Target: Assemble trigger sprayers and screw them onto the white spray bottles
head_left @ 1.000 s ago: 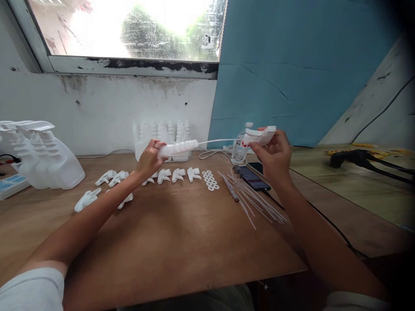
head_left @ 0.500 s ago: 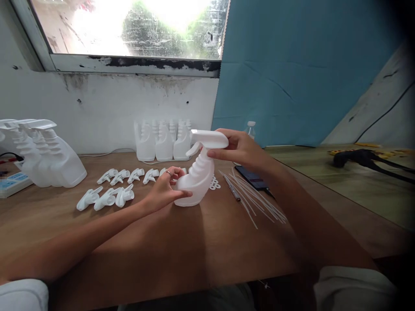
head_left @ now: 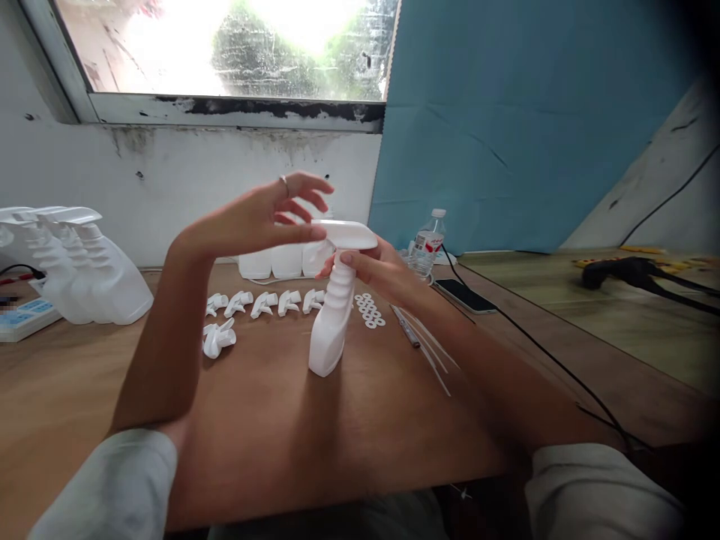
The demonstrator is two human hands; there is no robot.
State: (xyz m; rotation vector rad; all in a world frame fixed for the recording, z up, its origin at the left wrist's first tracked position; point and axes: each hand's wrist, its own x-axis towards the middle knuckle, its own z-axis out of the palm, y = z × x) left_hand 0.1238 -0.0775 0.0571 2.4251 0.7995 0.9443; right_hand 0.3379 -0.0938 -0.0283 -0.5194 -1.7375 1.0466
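Observation:
A white spray bottle (head_left: 329,341) with its trigger head fitted stands above the brown tabletop, narrow side turned partly towards me; I cannot tell whether its base touches. My right hand (head_left: 385,274) wraps the neck just under the spray head (head_left: 349,234). At the head's nozzle end, my left hand (head_left: 273,214) is raised with fingers apart, its thumb at or touching the nozzle. Several loose white trigger heads (head_left: 264,304) lie in rows to the left, some hidden by my left forearm. Small white rings (head_left: 370,310) are grouped beyond the bottle.
Finished-looking spray bottles (head_left: 106,277) stand at the left beside a white-and-blue device (head_left: 28,319). Headless bottles (head_left: 256,264) line the wall. A pen (head_left: 409,330), thin white tubes (head_left: 433,352), a phone (head_left: 466,295) with a black cable and a water bottle (head_left: 427,244) are on the right.
My left hand has let go of the bottle's lower body and risen to the nozzle. The bottle has turned and shifted slightly left; my right hand has moved from the head's rear to the neck.

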